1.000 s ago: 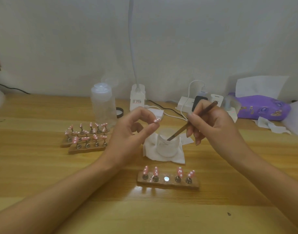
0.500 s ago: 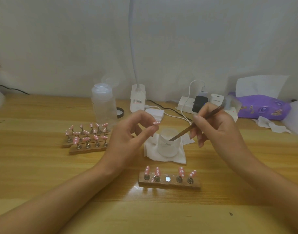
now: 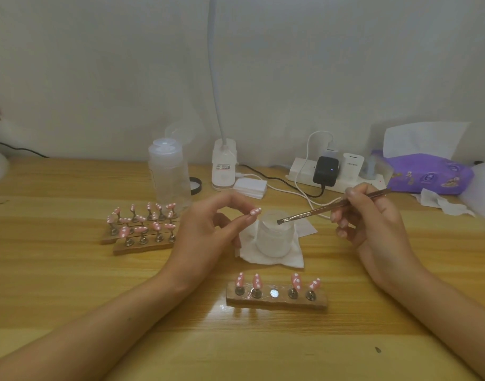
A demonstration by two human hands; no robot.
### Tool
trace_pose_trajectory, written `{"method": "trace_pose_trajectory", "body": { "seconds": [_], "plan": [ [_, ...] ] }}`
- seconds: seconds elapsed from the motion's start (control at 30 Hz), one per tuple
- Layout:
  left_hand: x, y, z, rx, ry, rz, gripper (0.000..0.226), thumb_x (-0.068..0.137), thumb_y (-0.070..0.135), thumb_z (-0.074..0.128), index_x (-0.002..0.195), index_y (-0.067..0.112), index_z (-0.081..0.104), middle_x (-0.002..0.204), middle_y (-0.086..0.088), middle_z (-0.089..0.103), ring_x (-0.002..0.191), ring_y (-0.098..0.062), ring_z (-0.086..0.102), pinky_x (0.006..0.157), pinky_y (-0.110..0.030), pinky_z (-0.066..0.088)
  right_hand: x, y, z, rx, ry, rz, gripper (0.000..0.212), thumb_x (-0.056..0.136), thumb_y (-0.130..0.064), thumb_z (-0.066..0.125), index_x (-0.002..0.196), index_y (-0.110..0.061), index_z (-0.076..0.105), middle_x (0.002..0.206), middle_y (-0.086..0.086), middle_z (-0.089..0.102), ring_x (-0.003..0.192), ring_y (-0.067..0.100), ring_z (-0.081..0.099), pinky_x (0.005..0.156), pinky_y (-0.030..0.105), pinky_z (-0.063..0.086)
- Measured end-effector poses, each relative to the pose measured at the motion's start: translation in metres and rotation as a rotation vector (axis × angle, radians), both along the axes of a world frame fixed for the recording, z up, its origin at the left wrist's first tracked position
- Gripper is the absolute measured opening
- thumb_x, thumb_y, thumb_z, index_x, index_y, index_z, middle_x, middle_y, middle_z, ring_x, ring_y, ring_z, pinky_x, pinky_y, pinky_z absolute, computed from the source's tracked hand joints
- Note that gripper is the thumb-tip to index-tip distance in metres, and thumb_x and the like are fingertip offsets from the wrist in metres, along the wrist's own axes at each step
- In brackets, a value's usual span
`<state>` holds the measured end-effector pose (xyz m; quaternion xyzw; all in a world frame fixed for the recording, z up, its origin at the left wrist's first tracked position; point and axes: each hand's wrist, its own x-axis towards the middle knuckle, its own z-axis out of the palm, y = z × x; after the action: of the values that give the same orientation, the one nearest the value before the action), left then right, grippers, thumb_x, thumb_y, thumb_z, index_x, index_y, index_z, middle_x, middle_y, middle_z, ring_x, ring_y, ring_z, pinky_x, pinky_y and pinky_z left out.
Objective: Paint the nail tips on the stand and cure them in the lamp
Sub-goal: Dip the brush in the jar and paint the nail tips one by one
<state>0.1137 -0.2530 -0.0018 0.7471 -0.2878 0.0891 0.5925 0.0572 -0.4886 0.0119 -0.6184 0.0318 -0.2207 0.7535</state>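
Pink nail tip with white dots (image 3: 255, 211) is pinched at the fingertips of my left hand (image 3: 205, 235), lifted clear of the table at 10 o'clock from the small frosted white jar (image 3: 275, 237); I judge it is held up there so its face tilts toward the brush. My right hand (image 3: 373, 224) grips the thin brown-handled brush (image 3: 332, 209) like a pen, with the bristles over the jar's mouth and aimed at 9 o'clock toward the tip. The jar stands on a folded white tissue (image 3: 271, 261), probably to catch drips. At 6 o'clock from the jar lies the short wooden stand (image 3: 277, 299), carrying four dotted tips; its bare middle magnet is, I take it, the held tip's seat. Two more filled wooden stands (image 3: 142, 243) wait at 9 o'clock, beside a clear plastic pump bottle (image 3: 168, 177).

Against a second ago: the bristles were down inside the jar then, and now ride at its rim; the right hand has drawn back toward 3 o'clock, so the handle lies flatter; the left hand's pinch is nearly unchanged, and the stand has not shifted on the table.
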Motion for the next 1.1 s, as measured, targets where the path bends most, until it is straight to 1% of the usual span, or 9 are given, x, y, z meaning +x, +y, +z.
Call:
{"method": "trace_pose_trajectory", "body": {
  "seconds": [0.07, 0.23, 0.33, 0.43, 0.53, 0.67, 0.8, 0.97, 1.1],
  "plan": [
    [0.0, 0.0, -0.001, 0.017, 0.006, 0.0, 0.008, 0.084, 0.02, 0.076, 0.089, 0.024, 0.072, 0.095, 0.015, 0.071, 0.053, -0.012, 0.062, 0.054, -0.029, 0.055, -0.001, 0.0, -0.003, 0.044, 0.013, 0.001, 0.027, 0.1, -0.016, 0.05, 0.074, -0.019, 0.055, 0.06, 0.005, 0.061, 0.052, 0.009, 0.054, 0.044, 0.02, 0.044],
    [0.002, 0.0, -0.003, 0.049, 0.019, -0.007, 0.008, 0.084, 0.017, 0.077, 0.085, 0.021, 0.07, 0.092, 0.014, 0.07, 0.052, -0.008, 0.057, 0.052, -0.023, 0.05, 0.001, 0.0, -0.004, 0.074, 0.028, 0.019, 0.024, 0.099, -0.02, 0.052, 0.076, -0.02, 0.056, 0.064, 0.004, 0.064, 0.053, 0.009, 0.055, 0.046, 0.019, 0.045],
    [0.002, 0.0, -0.004, 0.083, 0.022, -0.005, 0.007, 0.085, 0.019, 0.077, 0.085, 0.022, 0.071, 0.091, 0.016, 0.07, 0.052, -0.011, 0.056, 0.052, -0.024, 0.051, 0.0, 0.001, -0.003, 0.074, 0.011, 0.037, 0.019, 0.09, -0.03, 0.059, 0.073, -0.023, 0.057, 0.067, 0.004, 0.067, 0.053, 0.01, 0.055, 0.047, 0.019, 0.045],
    [0.003, 0.0, -0.004, 0.11, 0.02, -0.001, 0.007, 0.085, 0.02, 0.076, 0.084, 0.024, 0.071, 0.091, 0.017, 0.071, 0.053, -0.017, 0.054, 0.054, -0.029, 0.052, -0.001, 0.004, -0.001, 0.006, -0.002, 0.068, 0.017, 0.083, -0.038, 0.063, 0.068, -0.029, 0.062, 0.071, 0.005, 0.071, 0.055, 0.009, 0.056, 0.048, 0.019, 0.046],
    [0.002, 0.0, -0.004, 0.122, 0.011, -0.01, 0.007, 0.086, 0.02, 0.075, 0.084, 0.024, 0.07, 0.092, 0.017, 0.07, 0.051, -0.008, 0.05, 0.052, -0.023, 0.048, -0.001, 0.008, 0.002, -0.073, -0.009, 0.089, 0.019, 0.083, -0.041, 0.063, 0.066, -0.032, 0.064, 0.073, 0.006, 0.073, 0.058, 0.009, 0.058, 0.049, 0.019, 0.046],
    [0.002, 0.0, -0.004, 0.123, 0.003, -0.017, 0.008, 0.087, 0.017, 0.075, 0.084, 0.022, 0.07, 0.091, 0.017, 0.07, 0.05, -0.013, 0.049, 0.053, -0.031, 0.048, -0.001, 0.01, 0.003, -0.115, -0.017, 0.094, 0.019, 0.079, -0.046, 0.065, 0.067, -0.032, 0.064, 0.074, 0.008, 0.073, 0.058, 0.01, 0.058, 0.048, 0.018, 0.045],
    [0.003, 0.0, -0.004, 0.128, -0.009, -0.027, 0.007, 0.088, 0.017, 0.073, 0.084, 0.022, 0.07, 0.091, 0.016, 0.07, 0.05, -0.012, 0.046, 0.054, -0.025, 0.045, 0.001, 0.007, -0.001, -0.119, 0.001, 0.029, 0.02, 0.081, -0.041, 0.064, 0.074, -0.023, 0.059, 0.074, 0.009, 0.072, 0.056, 0.009, 0.056, 0.044, 0.018, 0.041],
    [0.003, 0.001, -0.005, 0.133, -0.02, -0.028, 0.007, 0.089, 0.016, 0.072, 0.085, 0.021, 0.069, 0.09, 0.017, 0.069, 0.049, -0.006, 0.044, 0.054, -0.016, 0.041, 0.001, 0.008, -0.001, -0.087, -0.049, 0.077, 0.018, 0.083, -0.04, 0.062, 0.068, -0.031, 0.062, 0.073, 0.007, 0.072, 0.054, 0.009, 0.054, 0.044, 0.018, 0.039],
    [0.002, 0.001, -0.004, 0.147, -0.027, -0.016, 0.008, 0.09, 0.016, 0.071, 0.085, 0.022, 0.068, 0.091, 0.017, 0.069, 0.05, -0.005, 0.043, 0.055, -0.015, 0.042, 0.001, 0.008, -0.003, -0.121, -0.004, 0.048, 0.02, 0.083, -0.039, 0.061, 0.077, -0.02, 0.057, 0.073, 0.008, 0.072, 0.055, 0.009, 0.054, 0.043, 0.018, 0.038]
  ]
}}
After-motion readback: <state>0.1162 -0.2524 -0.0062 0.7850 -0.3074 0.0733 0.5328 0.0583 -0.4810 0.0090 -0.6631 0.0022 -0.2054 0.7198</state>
